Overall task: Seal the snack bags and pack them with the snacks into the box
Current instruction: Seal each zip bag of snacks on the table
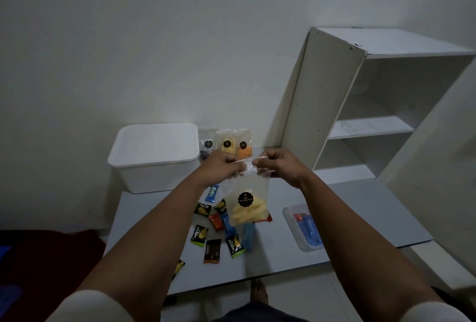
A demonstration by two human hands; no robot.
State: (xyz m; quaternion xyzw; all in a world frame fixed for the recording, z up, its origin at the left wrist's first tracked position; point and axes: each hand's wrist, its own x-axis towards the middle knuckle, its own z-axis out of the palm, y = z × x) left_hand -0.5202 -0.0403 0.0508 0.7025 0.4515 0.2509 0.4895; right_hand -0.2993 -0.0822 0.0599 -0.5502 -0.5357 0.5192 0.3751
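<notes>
I hold a clear snack bag (pixel 246 204) of pale yellow chips with a round black label up over the table. My left hand (pixel 222 167) pinches its top edge on the left and my right hand (pixel 277 166) pinches it on the right. Three more clear snack bags (pixel 226 142) lean against the wall behind my hands. Several small wrapped snacks (pixel 217 231) lie scattered on the grey table (pixel 334 218) below the bag. A white box (pixel 154 157) with its lid on stands at the table's back left.
A clear shallow tray (pixel 305 229) holding blue and red packets sits on the table's right side. A white open shelf unit (pixel 360 105) leans at the back right. One snack packet (pixel 178 267) lies at the table's front edge. A foot shows below the table.
</notes>
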